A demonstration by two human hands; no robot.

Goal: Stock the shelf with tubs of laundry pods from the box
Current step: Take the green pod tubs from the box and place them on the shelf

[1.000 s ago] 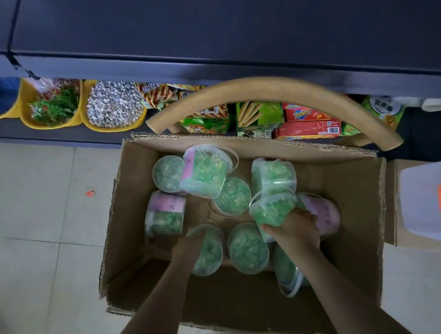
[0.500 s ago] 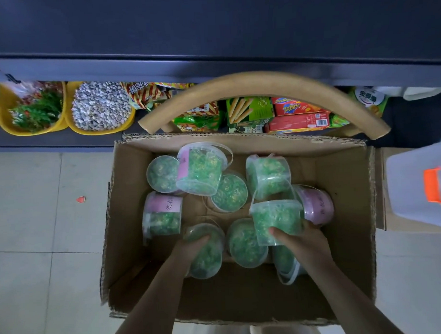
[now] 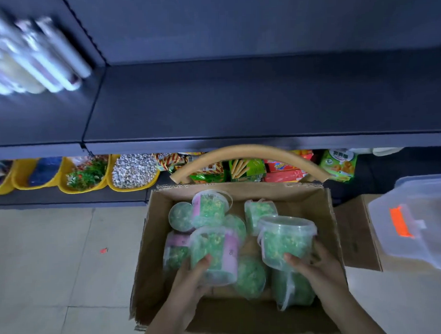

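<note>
A cardboard box [image 3: 152, 246] stands on the floor with several clear tubs of green laundry pods [image 3: 211, 209] in it. My left hand [image 3: 191, 277] grips a tub with a pink label [image 3: 213, 254], lifted above the others. My right hand [image 3: 315, 268] grips a second tub [image 3: 284, 239] with a clear lid, held upright over the box's right side. A dark bare shelf [image 3: 237, 101] runs above and behind the box.
Blurred white bottles [image 3: 30, 56] stand on the shelf at upper left. Below it are yellow bins [image 3: 132, 172] and snack packets [image 3: 247, 169]. A curved tan handle [image 3: 249, 153] arches over the box's far edge. A clear plastic container [image 3: 421, 222] sits on a carton at right.
Both hands have lifted a tub each out of the pile and raised them. The view has tilted up, and the shelf top now shows.
</note>
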